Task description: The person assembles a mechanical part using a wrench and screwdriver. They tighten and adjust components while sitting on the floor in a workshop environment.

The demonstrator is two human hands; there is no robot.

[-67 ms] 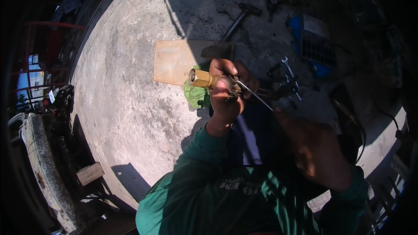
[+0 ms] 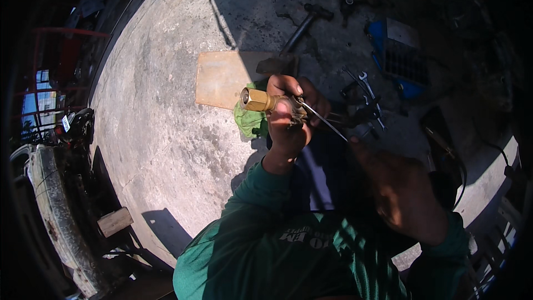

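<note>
My left hand point(image 2: 290, 135) is closed around a brass-coloured fitting point(image 2: 256, 100) with a hexagonal end. The fitting's hollow end points left, and my thumb presses on its middle. A darker, uneven part of it is partly covered by my fingers. In shadow, my right hand point(image 2: 402, 189) is closed behind a thin metal rod point(image 2: 323, 120), possibly a screwdriver shaft; its handle is hidden. The rod's far tip meets the fitting beside my left fingers. Below the fitting, a bright green cloth point(image 2: 247, 121) lies on the ground.
A flat tan board point(image 2: 219, 78) lies on the concrete ahead. Beyond it rests a hammer point(image 2: 300, 32). Several wrenches point(image 2: 365, 86) and an open blue case point(image 2: 377, 32) are at the right. A wooden block point(image 2: 115, 222) sits at the left, beside a long worn metal part point(image 2: 55, 216).
</note>
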